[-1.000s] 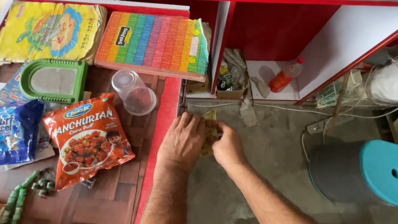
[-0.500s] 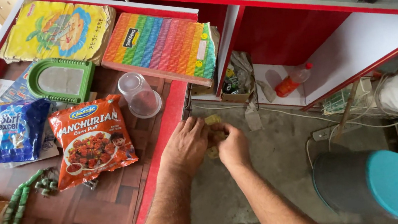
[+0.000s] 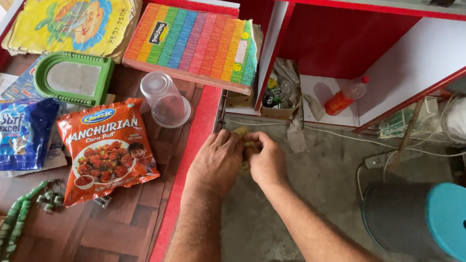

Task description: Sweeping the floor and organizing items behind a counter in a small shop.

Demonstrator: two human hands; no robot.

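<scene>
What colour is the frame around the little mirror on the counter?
Green. The mirror frame shows clearly in the head view, above the orange snack packet.

Small shop counter (image 3: 188,154), red w/ glass top, snack packet (image 3: 106,149), detergent pouch (image 3: 11,135), stacked notebooks (image 3: 193,44)

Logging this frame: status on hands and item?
Left hand and right hand pressed together around a small yellowish item, mostly hidden. Held past the red counter edge, above the floor. Nothing between the hands and the snack packet.

Red-edged wooden counter (image 3: 109,235), red and white shelving (image 3: 414,61), grey concrete floor (image 3: 323,191), soft daylight
</scene>
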